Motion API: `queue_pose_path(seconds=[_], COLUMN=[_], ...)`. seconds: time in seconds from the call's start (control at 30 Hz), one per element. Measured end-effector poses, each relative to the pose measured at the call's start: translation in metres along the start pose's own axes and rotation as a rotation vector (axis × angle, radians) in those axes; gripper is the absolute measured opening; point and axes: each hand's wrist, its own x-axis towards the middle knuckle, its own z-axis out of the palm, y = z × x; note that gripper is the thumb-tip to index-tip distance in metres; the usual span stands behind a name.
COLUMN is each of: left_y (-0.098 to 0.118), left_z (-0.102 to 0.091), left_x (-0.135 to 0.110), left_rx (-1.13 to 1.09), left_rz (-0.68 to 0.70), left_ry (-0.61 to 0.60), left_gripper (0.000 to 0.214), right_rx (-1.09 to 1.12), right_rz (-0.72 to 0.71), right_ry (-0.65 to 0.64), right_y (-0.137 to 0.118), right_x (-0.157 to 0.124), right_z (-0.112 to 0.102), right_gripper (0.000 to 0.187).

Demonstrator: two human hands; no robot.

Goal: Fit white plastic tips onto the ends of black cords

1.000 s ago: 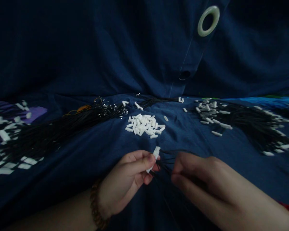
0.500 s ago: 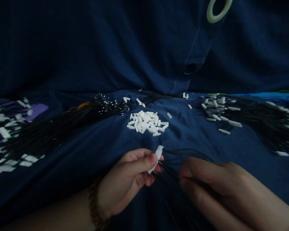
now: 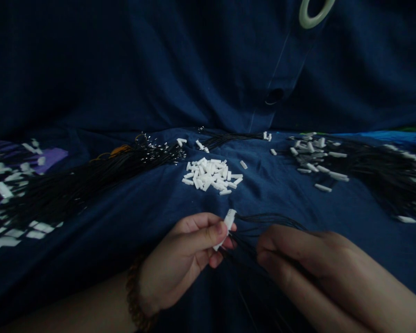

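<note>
My left hand [image 3: 194,243] pinches a white plastic connector housing [image 3: 229,218] between thumb and fingers, tilted with its upper end to the right. Thin black wires [image 3: 270,216] run out of the housing's right side toward my right hand [image 3: 298,259]. That hand is closed, thumb against fingers, around black wire just right of the connector; the exact spot it grips is in shadow. Beyond both hands lies a pile of loose white connector housings [image 3: 211,175] on dark blue cloth [image 3: 152,203].
At left lies a thick bundle of black wires [image 3: 90,185] with white connectors and shiny metal ends. Another wire bundle [image 3: 374,171] with white connectors spreads at right. A smaller bundle [image 3: 235,137] lies at the back. A pale ring [image 3: 308,21] hangs before the upright cloth.
Hardly anything differs. My right hand has shifted very slightly left toward the connector, while my left hand keeps its pinch on it.
</note>
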Motion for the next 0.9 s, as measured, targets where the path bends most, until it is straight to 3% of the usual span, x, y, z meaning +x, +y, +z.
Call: queue_pose_path(seconds=[0.2, 0.3, 0.4, 0.9], left_y=[-0.002, -0.005, -0.006, -0.003], left_z=[0.002, 0.003, 0.002, 0.001], left_x=[0.001, 0.000, 0.000, 0.001], left_rx=[0.186, 0.318, 0.378, 0.063], left_rz=[0.096, 0.126, 0.119, 0.007], left_ry=[0.061, 0.078, 0.065, 0.008], left_gripper=[0.010, 0.012, 0.013, 0.009], right_rx=[-0.095, -0.202, -0.224, -0.200], right_rz=[0.038, 0.014, -0.061, -0.121], right_ry=[-0.048, -0.009, 0.080, 0.216], right_y=[0.000, -0.001, -0.003, -0.003], right_x=[0.001, 0.001, 0.004, 0.007], right_z=[0.002, 0.008, 0.014, 0.015], right_gripper=[0.016, 0.005, 0.008, 0.017])
